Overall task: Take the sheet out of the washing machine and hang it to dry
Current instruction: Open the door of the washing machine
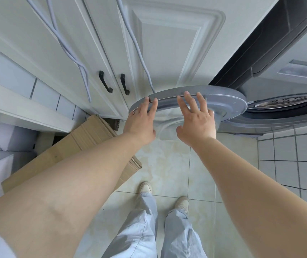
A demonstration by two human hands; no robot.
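Hands rest flat on swung-open washer door.

Both my arms are stretched out bare and nearly straight ahead of me, wrists level, palms turned down and away. My left hand has its fingers extended and close together, the tips laid against the round door's rim with the thumb tucked below. My right hand sits just beside it, fingers spread and straight, tips on the same rim, thumb splayed toward the left hand.
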